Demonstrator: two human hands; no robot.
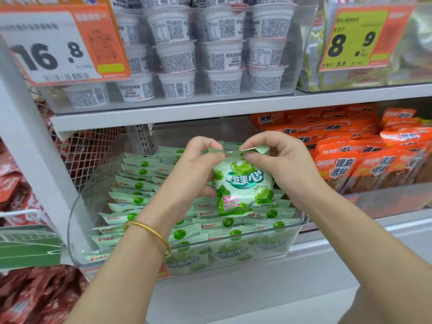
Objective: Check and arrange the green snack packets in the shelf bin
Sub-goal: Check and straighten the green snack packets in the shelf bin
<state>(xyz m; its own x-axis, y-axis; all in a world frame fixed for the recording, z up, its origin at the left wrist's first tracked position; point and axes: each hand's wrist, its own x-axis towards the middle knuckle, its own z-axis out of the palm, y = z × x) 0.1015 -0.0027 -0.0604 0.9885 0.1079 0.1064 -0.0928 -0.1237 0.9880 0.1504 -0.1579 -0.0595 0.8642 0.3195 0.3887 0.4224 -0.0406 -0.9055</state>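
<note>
A: Where's the green packet?
B: Held upright over the bin's middle, print toward cam. L hand & R hand each pinch its top seal, one per corner, fingers curled.
A: Rest of stock?
B: Other green packets stand on edge in rows inside, reaching the bin's front wall.

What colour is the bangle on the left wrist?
Gold. The bangle shows best in the head view.
</note>
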